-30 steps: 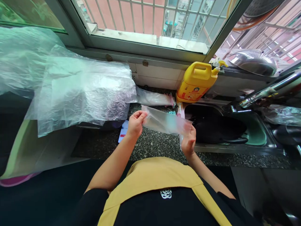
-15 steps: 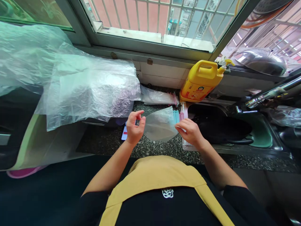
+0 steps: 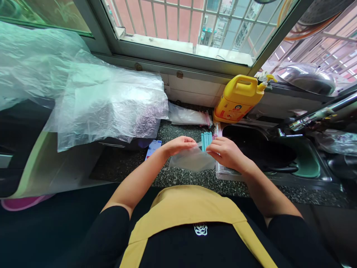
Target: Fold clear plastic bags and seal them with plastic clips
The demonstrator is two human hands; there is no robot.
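A translucent plastic bag (image 3: 192, 160) hangs between my hands above the speckled counter. My left hand (image 3: 182, 144) is closed on the bag's upper edge, its fingers pinched together. At the bag's right side my right hand (image 3: 224, 150) pinches the same edge. Just behind the bag, between the hands, lie several teal sealing clips (image 3: 206, 140) side by side. A few pink clips are partly hidden by my right hand. Behind them lies another clear bag (image 3: 186, 114), its right end held by a pink clip (image 3: 208, 118).
A yellow jug (image 3: 238, 98) with a pump stands at the back by the sink (image 3: 315, 163), which holds a black pan (image 3: 259, 149). On the left, plastic sheeting (image 3: 111, 104) covers an appliance. A phone (image 3: 153, 147) lies on the counter (image 3: 170, 176).
My left hand has moved right and taken hold of the bag's edge. The bag's top has been drawn down and the teal clips show more fully. My right hand stays nearly in place.
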